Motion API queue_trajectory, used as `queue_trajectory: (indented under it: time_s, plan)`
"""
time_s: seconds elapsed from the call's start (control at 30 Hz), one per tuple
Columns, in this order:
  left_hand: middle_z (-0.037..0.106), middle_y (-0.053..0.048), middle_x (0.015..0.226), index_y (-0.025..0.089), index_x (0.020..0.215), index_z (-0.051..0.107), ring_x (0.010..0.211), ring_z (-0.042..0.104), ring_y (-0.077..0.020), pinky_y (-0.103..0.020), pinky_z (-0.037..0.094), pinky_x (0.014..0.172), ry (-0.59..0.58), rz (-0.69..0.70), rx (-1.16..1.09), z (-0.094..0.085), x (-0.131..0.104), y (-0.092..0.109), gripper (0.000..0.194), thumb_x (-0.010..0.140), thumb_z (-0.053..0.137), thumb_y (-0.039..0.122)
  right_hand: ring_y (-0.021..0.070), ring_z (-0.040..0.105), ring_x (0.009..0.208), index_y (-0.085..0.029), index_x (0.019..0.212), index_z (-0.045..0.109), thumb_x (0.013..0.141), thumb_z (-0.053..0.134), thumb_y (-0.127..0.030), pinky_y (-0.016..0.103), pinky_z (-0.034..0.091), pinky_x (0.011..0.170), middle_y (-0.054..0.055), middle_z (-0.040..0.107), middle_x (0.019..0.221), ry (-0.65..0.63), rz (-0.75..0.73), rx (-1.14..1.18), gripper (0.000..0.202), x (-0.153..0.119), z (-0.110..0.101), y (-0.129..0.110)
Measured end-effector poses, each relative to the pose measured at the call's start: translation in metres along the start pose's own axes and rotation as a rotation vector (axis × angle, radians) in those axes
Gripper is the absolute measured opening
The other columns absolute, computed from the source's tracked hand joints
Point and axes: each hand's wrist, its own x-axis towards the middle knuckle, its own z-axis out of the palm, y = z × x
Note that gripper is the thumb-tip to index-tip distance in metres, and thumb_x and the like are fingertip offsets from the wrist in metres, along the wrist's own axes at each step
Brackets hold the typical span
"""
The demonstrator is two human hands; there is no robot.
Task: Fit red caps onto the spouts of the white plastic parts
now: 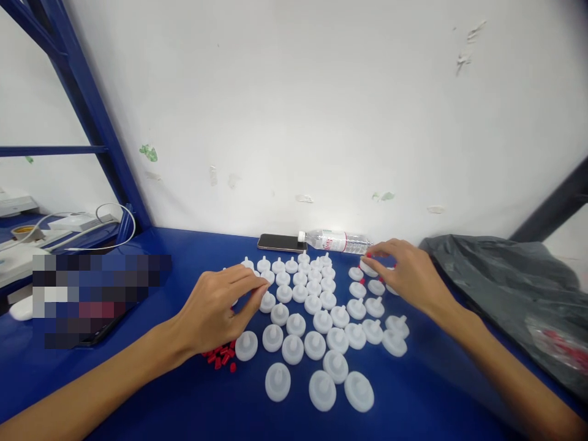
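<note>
Many white round plastic pieces with short stems [293, 349] stand in loose rows on the blue table. My left hand [225, 303] is over the left side of the rows, thumb and fingertips pinched together beside a white piece; anything between them is too small to make out. Under and below that hand lies a pile of small red caps [220, 355]. At the back right, my right hand [399, 269] has its thumb and fingers around a white piece with a red cap on its stem [369, 264]. Other white pieces with red bits stand near it.
Behind the rows, a phone [281, 242] and a clear bottle [337, 240] lie by the wall. Dark plastic sheeting [500, 288] with a bag of red pieces [560, 346] covers the right side. A blue metal frame [98, 104], cables and a blurred-out object are at left.
</note>
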Motion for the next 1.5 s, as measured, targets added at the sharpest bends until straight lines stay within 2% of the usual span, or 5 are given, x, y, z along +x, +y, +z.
queue_trajectory:
  time_s: [0.4, 0.87, 1.1, 1.33, 1.5]
  plan:
    - [0.073, -0.002, 0.079, 0.016, 0.100, 0.073, 0.068, 0.061, -0.0134, -0.026, 0.046, 0.060, -0.002, 0.023, 0.004, 0.000, -0.002, 0.000, 0.011, 0.099, 0.063, 0.012, 0.0293, 0.078, 0.086, -0.024, 0.107, 0.080, 0.098, 0.056, -0.035, 0.039, 0.055, 0.076, 0.006, 0.083, 0.093, -0.096, 0.071, -0.051, 0.027, -0.001, 0.011, 0.012]
    - [0.073, -0.001, 0.081, 0.016, 0.109, 0.072, 0.069, 0.061, -0.0136, -0.026, 0.046, 0.060, 0.035, 0.021, 0.018, -0.002, -0.001, 0.002, 0.015, 0.099, 0.062, 0.010, 0.0279, 0.077, 0.088, -0.023, 0.105, 0.079, 0.100, 0.053, -0.040, 0.039, 0.056, 0.081, 0.006, 0.083, 0.098, -0.068, 0.079, -0.038, 0.032, 0.000, 0.006, 0.008]
    - [0.075, 0.000, 0.082, 0.021, 0.110, 0.069, 0.084, 0.063, -0.0188, -0.037, 0.048, 0.082, 0.170, 0.053, 0.125, -0.008, 0.007, 0.007, 0.022, 0.091, 0.074, 0.011, 0.0269, 0.075, 0.085, -0.026, 0.090, 0.080, 0.097, 0.056, -0.039, 0.039, 0.054, 0.078, 0.004, 0.083, 0.093, -0.206, -0.017, -0.027, 0.029, -0.003, 0.015, 0.010]
    - [0.038, 0.018, 0.051, 0.023, 0.115, 0.070, 0.042, 0.036, -0.0053, -0.040, 0.050, 0.092, 0.260, 0.038, 0.104, -0.010, 0.006, 0.004, 0.022, 0.094, 0.076, 0.019, 0.0295, 0.074, 0.087, -0.024, 0.098, 0.078, 0.103, 0.052, -0.043, 0.043, 0.053, 0.081, 0.006, 0.082, 0.095, -0.157, -0.031, -0.040, 0.033, -0.001, 0.009, 0.006]
    - [0.047, 0.018, 0.051, 0.030, 0.141, 0.063, 0.043, 0.036, -0.0062, -0.038, 0.051, 0.095, 0.237, 0.043, 0.125, -0.008, 0.003, -0.001, 0.050, 0.098, 0.059, 0.003, 0.0305, 0.074, 0.095, -0.025, 0.075, 0.075, 0.107, 0.047, -0.048, 0.043, 0.052, 0.085, 0.007, 0.082, 0.095, -0.058, -0.046, -0.017, 0.048, 0.000, -0.002, -0.007]
